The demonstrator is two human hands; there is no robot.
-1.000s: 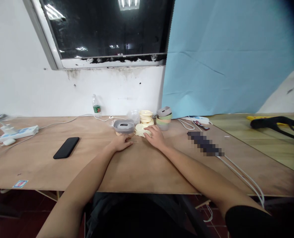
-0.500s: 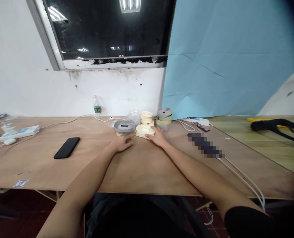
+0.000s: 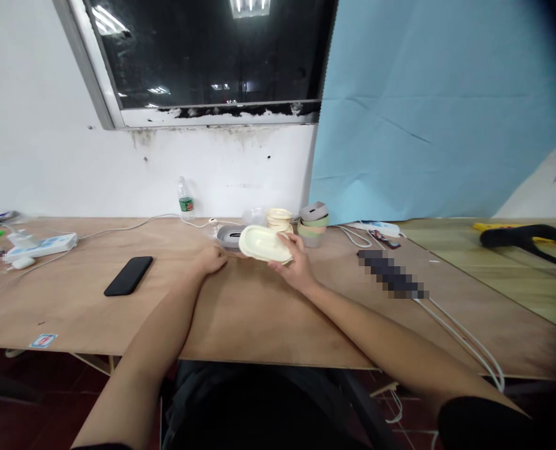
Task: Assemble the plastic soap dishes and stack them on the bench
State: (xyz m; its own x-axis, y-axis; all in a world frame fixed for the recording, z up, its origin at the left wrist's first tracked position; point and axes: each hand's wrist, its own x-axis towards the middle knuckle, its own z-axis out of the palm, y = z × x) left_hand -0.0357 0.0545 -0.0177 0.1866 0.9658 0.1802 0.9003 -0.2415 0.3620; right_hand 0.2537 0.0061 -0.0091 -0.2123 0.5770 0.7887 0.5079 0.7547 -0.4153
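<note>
A cream, rounded-oblong plastic lid (image 3: 262, 242) is tilted up above the table, gripped at its right end by the thumb and fingers of my right hand (image 3: 298, 262). Whether more lids are behind it cannot be seen. My left hand (image 3: 212, 259) rests curled on the table at the near left of a grey piece with a dark slot in its top (image 3: 228, 235). A peach edge shows below that piece, beside my fingertips; what the fingers hold, if anything, is hidden. Behind the lid stands a stack of cream pieces (image 3: 278, 215).
Stacked grey, green and peach containers (image 3: 313, 223) stand to the right. A plastic bottle (image 3: 185, 197) is near the wall. A black phone (image 3: 129, 275) lies left, a power strip (image 3: 41, 248) farther left. White cables (image 3: 460, 340) and a blurred dark object (image 3: 390, 274) lie right.
My right hand has raised the cream lid from the low pile and tilted it toward me, leftward. My left hand has shifted slightly left and its fingers have curled in.
</note>
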